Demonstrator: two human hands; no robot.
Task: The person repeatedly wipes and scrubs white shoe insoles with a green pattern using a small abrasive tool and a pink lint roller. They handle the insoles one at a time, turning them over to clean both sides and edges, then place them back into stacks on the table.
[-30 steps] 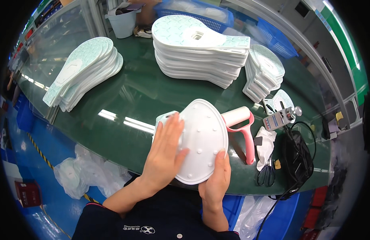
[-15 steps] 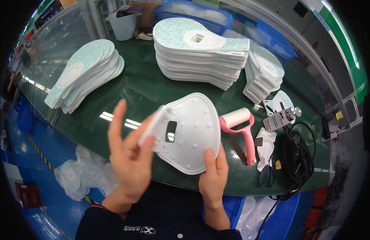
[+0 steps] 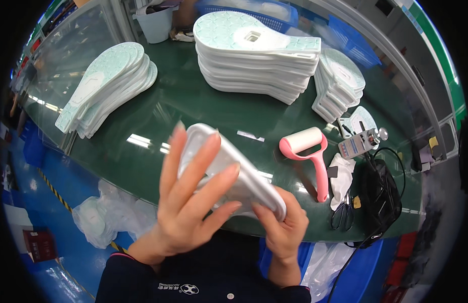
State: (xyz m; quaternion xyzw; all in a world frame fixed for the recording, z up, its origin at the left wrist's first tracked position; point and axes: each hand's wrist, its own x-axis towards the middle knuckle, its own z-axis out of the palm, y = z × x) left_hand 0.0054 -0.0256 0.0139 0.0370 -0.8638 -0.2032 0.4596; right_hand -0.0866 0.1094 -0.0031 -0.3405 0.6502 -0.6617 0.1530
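A white moulded plastic panel (image 3: 246,174) is tilted up on its edge above the table, close in front of me. My right hand (image 3: 284,222) grips its lower right end, thumb on the near face and fingers behind. Spread fingers of my left hand (image 3: 193,194) lie across the near face, covering much of it; whether they press on it I cannot tell. Right of the panel, a pink-handled lint roller (image 3: 319,166) with a white roll rests on the green table (image 3: 158,108).
Stacked pale-green and white panels stand at left (image 3: 105,91), back middle (image 3: 254,65) and right (image 3: 340,81). A bottle (image 3: 356,145), white cloth (image 3: 342,177), scissors (image 3: 342,217) and black bag (image 3: 380,202) lie at right. A white bucket (image 3: 155,25) and blue basket (image 3: 274,17) stand behind.
The panel has turned from facing me broadly to a steep, edge-on tilt. My left hand has moved right and its fingers now spread over the panel. My right hand keeps its grip.
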